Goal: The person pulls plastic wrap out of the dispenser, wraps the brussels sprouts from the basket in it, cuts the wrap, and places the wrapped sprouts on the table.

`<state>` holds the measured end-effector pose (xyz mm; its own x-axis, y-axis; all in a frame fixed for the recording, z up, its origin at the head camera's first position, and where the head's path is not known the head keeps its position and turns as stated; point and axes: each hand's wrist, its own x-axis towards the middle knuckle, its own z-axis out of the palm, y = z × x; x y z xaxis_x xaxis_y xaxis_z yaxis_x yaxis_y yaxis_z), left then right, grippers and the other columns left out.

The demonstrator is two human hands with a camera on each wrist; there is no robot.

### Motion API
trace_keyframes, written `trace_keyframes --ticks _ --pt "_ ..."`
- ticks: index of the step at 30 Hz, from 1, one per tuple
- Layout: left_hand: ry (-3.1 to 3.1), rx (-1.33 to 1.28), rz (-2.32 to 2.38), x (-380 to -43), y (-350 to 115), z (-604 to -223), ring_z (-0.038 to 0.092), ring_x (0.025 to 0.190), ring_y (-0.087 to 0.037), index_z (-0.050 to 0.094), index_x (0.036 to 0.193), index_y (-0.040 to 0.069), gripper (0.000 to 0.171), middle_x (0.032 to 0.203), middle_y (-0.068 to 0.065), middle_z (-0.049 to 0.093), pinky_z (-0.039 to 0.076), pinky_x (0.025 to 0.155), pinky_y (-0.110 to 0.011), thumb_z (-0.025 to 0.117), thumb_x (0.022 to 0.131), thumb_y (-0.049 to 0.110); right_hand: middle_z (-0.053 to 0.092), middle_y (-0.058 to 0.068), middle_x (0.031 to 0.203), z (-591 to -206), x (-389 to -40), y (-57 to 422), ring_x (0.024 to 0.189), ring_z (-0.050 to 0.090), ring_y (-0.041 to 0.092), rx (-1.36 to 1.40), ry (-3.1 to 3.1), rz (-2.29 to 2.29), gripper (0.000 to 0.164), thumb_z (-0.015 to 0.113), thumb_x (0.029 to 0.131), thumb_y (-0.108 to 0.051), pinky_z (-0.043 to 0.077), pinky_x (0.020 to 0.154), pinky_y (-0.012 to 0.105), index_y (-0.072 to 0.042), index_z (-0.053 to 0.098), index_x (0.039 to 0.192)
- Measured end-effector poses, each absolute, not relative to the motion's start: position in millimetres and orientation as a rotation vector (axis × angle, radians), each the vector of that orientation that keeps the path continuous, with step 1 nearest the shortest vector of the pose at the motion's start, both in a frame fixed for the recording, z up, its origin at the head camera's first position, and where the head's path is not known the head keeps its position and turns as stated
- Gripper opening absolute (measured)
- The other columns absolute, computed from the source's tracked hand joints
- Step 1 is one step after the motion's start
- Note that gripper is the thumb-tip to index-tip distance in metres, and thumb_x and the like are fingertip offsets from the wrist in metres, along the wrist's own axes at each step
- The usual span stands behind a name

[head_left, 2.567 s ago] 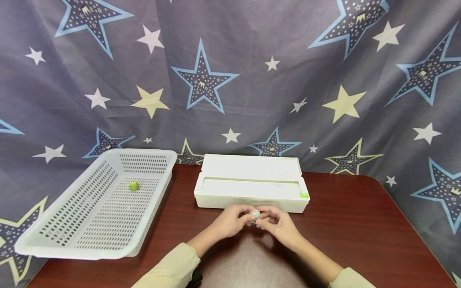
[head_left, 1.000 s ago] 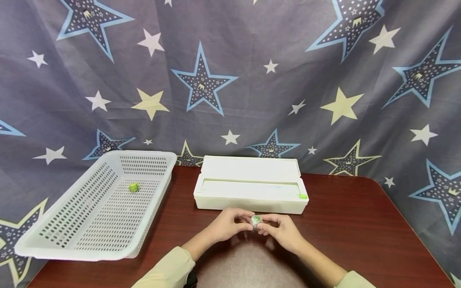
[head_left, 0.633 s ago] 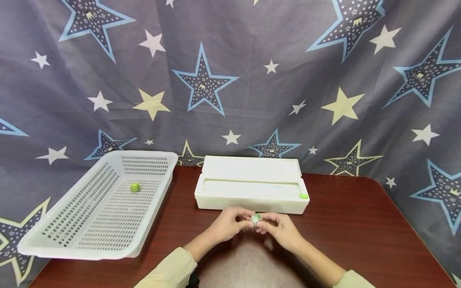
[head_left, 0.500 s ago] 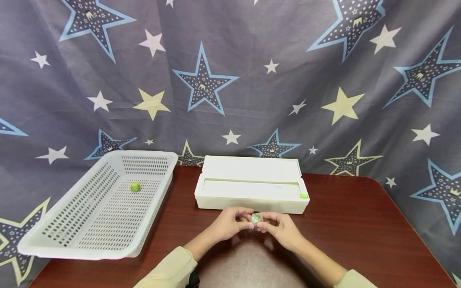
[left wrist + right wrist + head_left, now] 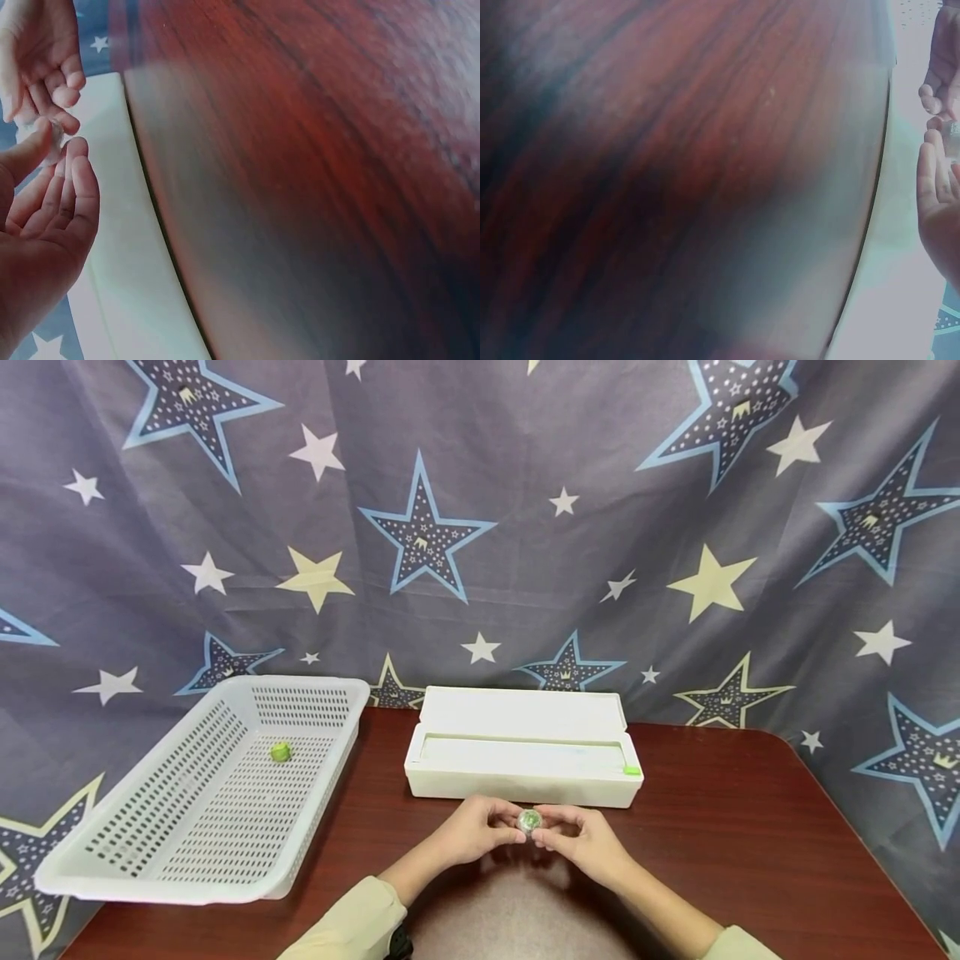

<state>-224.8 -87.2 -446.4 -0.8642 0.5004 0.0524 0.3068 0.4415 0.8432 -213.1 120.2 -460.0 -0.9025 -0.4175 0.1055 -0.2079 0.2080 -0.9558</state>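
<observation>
Between both hands is a small round green piece in clear, shiny wrap (image 5: 529,821), held close in front of the white box. My left hand (image 5: 472,833) pinches its left side, thumb at the near side and fingers behind. From the right, my right hand (image 5: 590,843) pinches it with thumb and index finger. In the left wrist view the wrapped piece (image 5: 54,142) shows partly behind the left thumb. At the right edge of the right wrist view, part of the wrapped piece (image 5: 951,129) appears by the fingertips.
A white cling film dispenser box (image 5: 525,787), lid raised, stands behind the hands with a green slider (image 5: 632,771) at its right end. On the left, a white perforated basket (image 5: 153,892) holds one small green piece (image 5: 281,752). A star-patterned curtain (image 5: 525,568) hangs behind the table.
The wrapped piece has turned between the fingers, from a whitish side to one where green shows through. Both hands have come slightly nearer the body; the basket and box stay put.
</observation>
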Motion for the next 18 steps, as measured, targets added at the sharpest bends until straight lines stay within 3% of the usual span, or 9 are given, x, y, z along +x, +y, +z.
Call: trace_keyframes --ticks 10,18 --pt "2.462 0.66 1.431 -221.9 -81.4 -447.6 0.056 0.074 -0.005 0.064 0.107 0.001 0.028 0.087 -0.004 0.065 0.047 0.063 -0.017 0.07 0.082 0.011 0.068 0.02 0.104 -456.3 -210.4 120.3 0.081 0.063 0.002 -0.573 2.369 -1.736 0.036 0.07 0.083 -0.018 0.052 0.069 0.02 0.003 0.064 0.111" --pt "2.464 0.605 1.528 -220.7 -79.2 -447.7 0.057 0.074 -0.007 0.066 0.105 0.001 0.029 0.088 -0.007 0.066 0.047 0.063 -0.018 0.073 0.08 0.013 0.068 0.023 0.104 -455.1 -212.8 123.8 0.086 0.065 0.003 -0.593 2.349 -1.744 0.042 0.07 0.083 -0.016 0.052 0.073 0.018 0.008 0.06 0.116"
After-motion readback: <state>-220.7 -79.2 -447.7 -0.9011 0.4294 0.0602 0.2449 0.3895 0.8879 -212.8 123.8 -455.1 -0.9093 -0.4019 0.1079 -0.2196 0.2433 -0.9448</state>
